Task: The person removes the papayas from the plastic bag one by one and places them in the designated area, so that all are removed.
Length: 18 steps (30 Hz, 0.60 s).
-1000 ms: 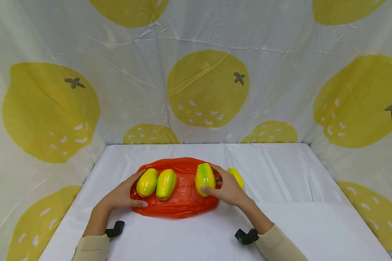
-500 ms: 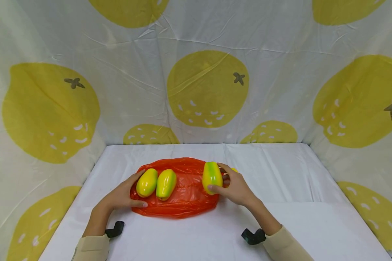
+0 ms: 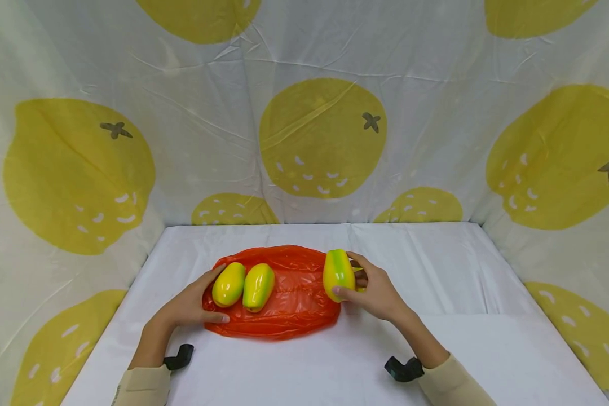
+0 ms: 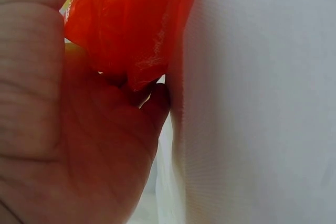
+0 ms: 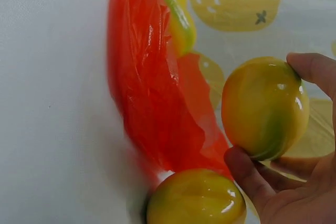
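Note:
My right hand (image 3: pixel 380 292) pinches a glossy yellow-green papaya (image 3: pixel 338 276) between thumb and fingers, over the right end of a red plastic bag (image 3: pixel 294 293). In the right wrist view the held papaya (image 5: pixel 265 108) is raised above the table. Two more papayas, a left one (image 3: pixel 229 285) and a right one (image 3: pixel 259 287), lie side by side on the bag's left half. My left hand (image 3: pixel 189 301) grips the bag's left end, with the thumb at its near edge. Another papaya (image 5: pixel 197 200) lies at the bag's right end, mostly hidden behind my right hand in the head view.
A white cloth covers the table (image 3: pixel 462 349). Fabric printed with large yellow fruit (image 3: pixel 325 141) hangs at the back and both sides. A black mount sits at each wrist, left (image 3: pixel 180 357) and right (image 3: pixel 405 369).
My right hand has moved to the right with its papaya, from over the bag to its right end. The papaya beyond that hand is now more hidden. My left hand stays put.

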{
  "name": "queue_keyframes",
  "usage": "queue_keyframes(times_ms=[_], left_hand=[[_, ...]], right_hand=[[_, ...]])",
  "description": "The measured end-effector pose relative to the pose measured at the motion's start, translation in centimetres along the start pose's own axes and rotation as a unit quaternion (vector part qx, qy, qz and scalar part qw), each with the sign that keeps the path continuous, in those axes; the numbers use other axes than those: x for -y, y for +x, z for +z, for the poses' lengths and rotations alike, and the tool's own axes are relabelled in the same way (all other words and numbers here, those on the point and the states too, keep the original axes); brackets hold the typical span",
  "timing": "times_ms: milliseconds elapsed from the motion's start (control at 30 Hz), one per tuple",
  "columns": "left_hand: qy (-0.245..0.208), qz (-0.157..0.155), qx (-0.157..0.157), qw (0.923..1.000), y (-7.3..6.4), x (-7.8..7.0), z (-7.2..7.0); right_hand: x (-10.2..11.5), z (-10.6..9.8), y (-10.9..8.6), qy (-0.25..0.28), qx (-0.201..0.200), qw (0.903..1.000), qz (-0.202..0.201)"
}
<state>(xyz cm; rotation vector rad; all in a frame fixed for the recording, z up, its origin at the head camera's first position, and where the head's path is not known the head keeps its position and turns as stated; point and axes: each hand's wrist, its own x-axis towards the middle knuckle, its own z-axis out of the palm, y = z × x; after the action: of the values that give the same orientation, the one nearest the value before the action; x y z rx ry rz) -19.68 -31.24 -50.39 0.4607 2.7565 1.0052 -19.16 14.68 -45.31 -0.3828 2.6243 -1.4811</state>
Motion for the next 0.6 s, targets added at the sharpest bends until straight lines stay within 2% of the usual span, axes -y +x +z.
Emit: queue_keyframes(times_ms=[300,600], left_hand=[[0.007,-0.001,-0.004,1.0000,-0.1,0.0,0.0],[-0.003,-0.006,-0.002,1.0000,0.0,0.1,0.0]], right_hand=[[-0.5,-1.1,-0.2,-0.014,-0.012,0.9997,-0.017],[-0.9,-2.7,-0.8,-0.042,-0.033,0.9985,-0.009]])
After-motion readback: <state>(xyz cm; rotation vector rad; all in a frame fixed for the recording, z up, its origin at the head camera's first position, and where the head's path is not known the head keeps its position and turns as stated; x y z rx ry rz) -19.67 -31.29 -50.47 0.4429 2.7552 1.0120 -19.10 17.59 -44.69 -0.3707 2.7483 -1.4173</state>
